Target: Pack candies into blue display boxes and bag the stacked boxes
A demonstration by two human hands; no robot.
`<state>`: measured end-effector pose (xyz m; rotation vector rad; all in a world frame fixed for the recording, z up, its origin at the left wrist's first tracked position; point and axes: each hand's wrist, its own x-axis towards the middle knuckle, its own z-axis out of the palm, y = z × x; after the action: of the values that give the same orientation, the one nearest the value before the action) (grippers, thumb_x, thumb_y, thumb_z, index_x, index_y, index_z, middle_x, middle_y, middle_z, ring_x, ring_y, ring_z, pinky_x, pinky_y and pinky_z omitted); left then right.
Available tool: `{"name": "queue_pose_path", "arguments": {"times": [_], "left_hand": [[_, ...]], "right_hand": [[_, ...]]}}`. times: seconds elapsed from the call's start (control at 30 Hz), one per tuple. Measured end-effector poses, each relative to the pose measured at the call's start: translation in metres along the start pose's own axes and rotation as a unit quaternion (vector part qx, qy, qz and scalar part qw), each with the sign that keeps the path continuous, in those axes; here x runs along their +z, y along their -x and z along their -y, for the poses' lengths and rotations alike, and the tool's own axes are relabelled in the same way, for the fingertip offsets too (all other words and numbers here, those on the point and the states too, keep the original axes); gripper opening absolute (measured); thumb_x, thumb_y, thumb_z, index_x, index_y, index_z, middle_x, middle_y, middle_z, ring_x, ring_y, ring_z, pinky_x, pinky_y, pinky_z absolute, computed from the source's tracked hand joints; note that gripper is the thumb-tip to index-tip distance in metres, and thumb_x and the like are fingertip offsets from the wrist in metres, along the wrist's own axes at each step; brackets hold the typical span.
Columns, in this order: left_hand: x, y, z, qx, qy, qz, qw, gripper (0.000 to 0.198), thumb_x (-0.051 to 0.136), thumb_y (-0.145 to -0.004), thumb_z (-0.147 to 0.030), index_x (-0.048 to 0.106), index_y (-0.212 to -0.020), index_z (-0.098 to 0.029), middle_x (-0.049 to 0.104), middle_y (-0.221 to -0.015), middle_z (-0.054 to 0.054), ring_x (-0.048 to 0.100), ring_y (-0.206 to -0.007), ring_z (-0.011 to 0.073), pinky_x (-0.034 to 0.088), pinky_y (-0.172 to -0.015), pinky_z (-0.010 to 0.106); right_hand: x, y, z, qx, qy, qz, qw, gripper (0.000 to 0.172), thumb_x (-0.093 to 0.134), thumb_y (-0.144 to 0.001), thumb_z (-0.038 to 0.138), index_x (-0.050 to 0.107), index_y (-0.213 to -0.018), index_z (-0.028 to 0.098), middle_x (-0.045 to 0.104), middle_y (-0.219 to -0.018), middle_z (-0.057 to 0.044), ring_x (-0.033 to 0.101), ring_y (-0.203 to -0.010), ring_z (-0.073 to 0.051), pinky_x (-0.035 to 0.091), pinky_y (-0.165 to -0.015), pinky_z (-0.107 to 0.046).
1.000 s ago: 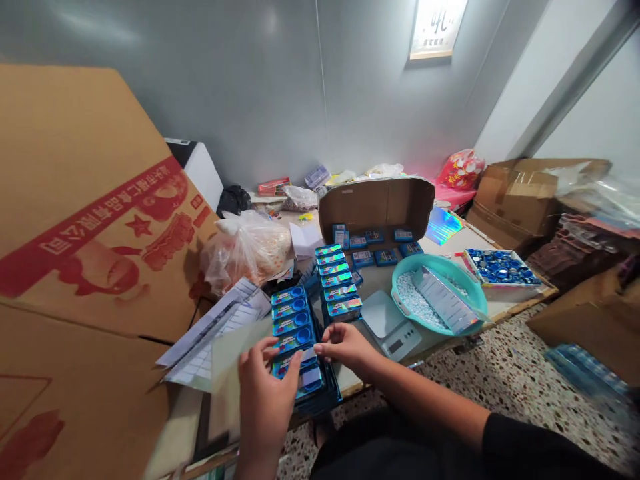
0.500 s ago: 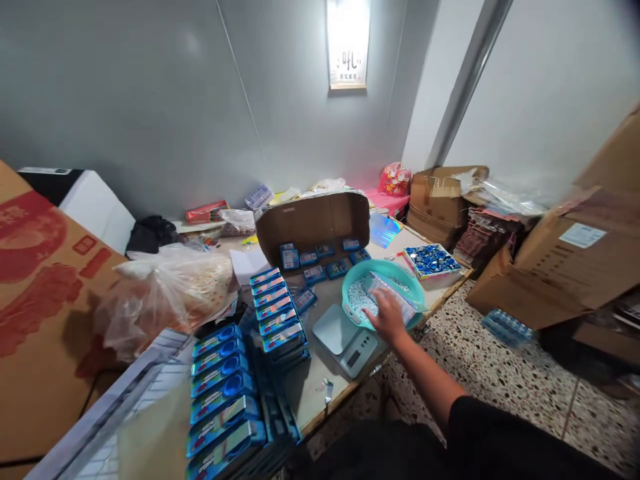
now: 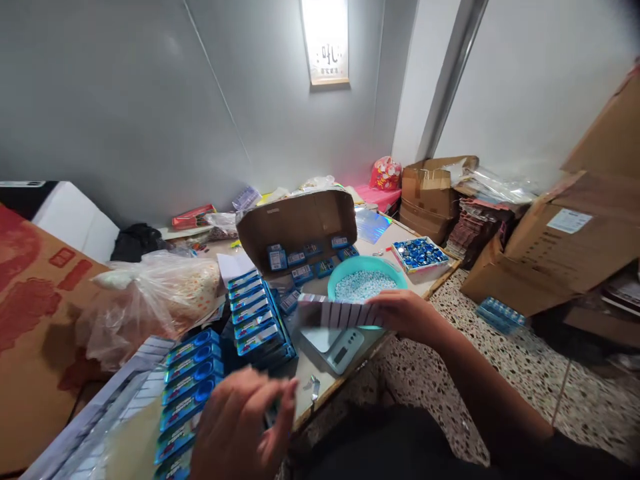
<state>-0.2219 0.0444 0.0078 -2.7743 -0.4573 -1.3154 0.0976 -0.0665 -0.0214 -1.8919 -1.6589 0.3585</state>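
Note:
My right hand (image 3: 407, 313) grips one end of a flat, pale tray with dark stripes (image 3: 345, 315), thumb and fingers closed on its edge. The tray is held over the digital scale (image 3: 336, 350) and the near side of the turquoise bowl (image 3: 395, 270), which holds many small white pieces. Low in the view is my left hand (image 3: 243, 423), somewhat blurred, its fingers curved and the thumb apart, with nothing visible in it. It partly covers the front row of blue blister-like packs (image 3: 183, 393). A second row of blue packs (image 3: 253, 310) stands behind it.
A cardboard box on its side (image 3: 295, 223) has several small blue packs before it. A shallow box of blue shiny pieces (image 3: 420, 255) sits near the table's right edge. A filled plastic bag (image 3: 155, 300) lies left; large cartons (image 3: 565, 240) stand on the floor at right.
My right hand has lifted the striped tray out of the bowl and brought it left, over the scale. My left hand has come into view at the bottom. The view has shifted slightly right.

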Motion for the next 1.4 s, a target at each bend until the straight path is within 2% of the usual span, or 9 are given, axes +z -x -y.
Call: {"name": "queue_pose_path", "arguments": {"times": [0.1, 0.23, 0.37, 0.73, 1.07, 1.17, 1.23, 1.33, 1.4], "left_hand": [[0.009, -0.032, -0.008, 0.056, -0.072, 0.071, 0.993, 0.032, 0.064, -0.091, -0.027, 0.062, -0.12, -0.012, 0.07, -0.113, 0.017, 0.064, -0.111, 0.0319, 0.038, -0.108, 0.056], [0.008, -0.028, 0.003, 0.037, 0.055, 0.143, 0.987, 0.021, 0.052, -0.098, -0.022, 0.064, -0.115, -0.019, 0.074, -0.096, 0.003, 0.07, -0.085, 0.0133, 0.051, -0.092, 0.028], [0.007, -0.011, 0.003, 0.001, 0.134, 0.159, 0.978, 0.02, 0.053, -0.098, -0.023, 0.064, -0.114, -0.02, 0.075, -0.1, 0.002, 0.071, -0.091, 0.0098, 0.054, -0.083, 0.016], [-0.006, -0.001, 0.001, 0.141, -0.076, 0.002, 0.987, 0.038, 0.069, -0.083, -0.003, 0.067, -0.12, -0.012, 0.076, -0.11, 0.012, 0.068, -0.111, 0.0237, 0.046, -0.107, 0.04], [-0.012, 0.018, 0.005, 0.187, -0.037, 0.034, 0.981, 0.025, 0.062, -0.087, -0.005, 0.071, -0.107, -0.018, 0.078, -0.105, 0.005, 0.069, -0.112, 0.0192, 0.037, -0.118, 0.04], [-0.014, 0.034, -0.004, 0.062, 0.12, 0.031, 0.99, 0.02, 0.063, -0.088, -0.007, 0.069, -0.1, -0.021, 0.079, -0.095, 0.001, 0.074, -0.095, 0.0148, 0.056, -0.096, 0.029], [-0.014, 0.047, -0.005, -0.147, 0.178, -0.058, 0.971, 0.012, 0.068, -0.086, -0.013, 0.068, -0.092, -0.023, 0.078, -0.089, 0.0, 0.074, -0.085, 0.0144, 0.061, -0.081, 0.026], [-0.019, 0.061, 0.009, -0.466, 0.193, -0.171, 0.846, 0.013, 0.075, -0.08, -0.029, 0.068, -0.086, -0.02, 0.077, -0.083, 0.0, 0.073, -0.079, 0.016, 0.06, -0.075, 0.026], [-0.025, 0.065, 0.026, -0.571, 0.218, -0.184, 0.77, 0.029, 0.081, -0.07, -0.039, 0.07, -0.086, -0.018, 0.076, -0.079, 0.002, 0.072, -0.075, 0.017, 0.06, -0.071, 0.026]], "right_hand": [[-0.021, 0.018, 0.042, -0.112, -0.054, 0.048, 0.991, 0.025, 0.055, -0.095, 0.018, 0.075, -0.109, 0.023, 0.073, -0.089, -0.003, 0.066, -0.077, -0.013, 0.047, -0.069, -0.025], [-0.024, 0.026, 0.068, -0.106, -0.065, 0.061, 0.99, 0.023, 0.056, -0.094, 0.014, 0.074, -0.105, 0.022, 0.073, -0.089, -0.002, 0.065, -0.077, -0.012, 0.045, -0.068, -0.025], [-0.001, 0.021, 0.093, -0.129, 0.049, 0.058, 0.989, 0.03, 0.07, -0.085, 0.021, 0.068, -0.116, 0.023, 0.073, -0.099, -0.005, 0.065, -0.087, -0.018, 0.044, -0.078, -0.033], [0.029, 0.015, 0.129, -0.084, -0.034, -0.014, 0.996, 0.022, 0.054, -0.092, 0.018, 0.076, -0.089, 0.024, 0.073, -0.074, -0.001, 0.058, -0.061, -0.013, 0.03, -0.056, -0.028], [0.032, 0.014, 0.135, -0.025, -0.114, 0.012, 0.993, 0.023, 0.056, -0.092, 0.02, 0.074, -0.077, 0.022, 0.069, -0.065, 0.002, 0.054, -0.058, -0.011, 0.033, -0.055, -0.024], [0.037, 0.012, 0.11, 0.002, -0.124, -0.025, 0.992, 0.022, 0.056, -0.094, 0.027, 0.075, -0.083, 0.021, 0.069, -0.066, 0.001, 0.057, -0.059, -0.012, 0.037, -0.055, -0.023], [0.042, 0.005, 0.075, 0.032, -0.119, -0.074, 0.99, 0.02, 0.059, -0.092, 0.029, 0.076, -0.092, 0.021, 0.073, -0.071, 0.0, 0.062, -0.061, -0.014, 0.042, -0.056, -0.023], [0.045, -0.018, 0.008, 0.09, -0.061, -0.157, 0.982, 0.025, 0.054, -0.093, 0.028, 0.076, -0.092, 0.014, 0.075, -0.074, -0.006, 0.066, -0.061, -0.016, 0.045, -0.055, -0.024], [0.044, -0.043, -0.028, 0.094, -0.027, -0.187, 0.978, 0.031, 0.049, -0.095, 0.025, 0.075, -0.09, 0.009, 0.075, -0.077, -0.013, 0.068, -0.066, -0.018, 0.046, -0.058, -0.026]]}}
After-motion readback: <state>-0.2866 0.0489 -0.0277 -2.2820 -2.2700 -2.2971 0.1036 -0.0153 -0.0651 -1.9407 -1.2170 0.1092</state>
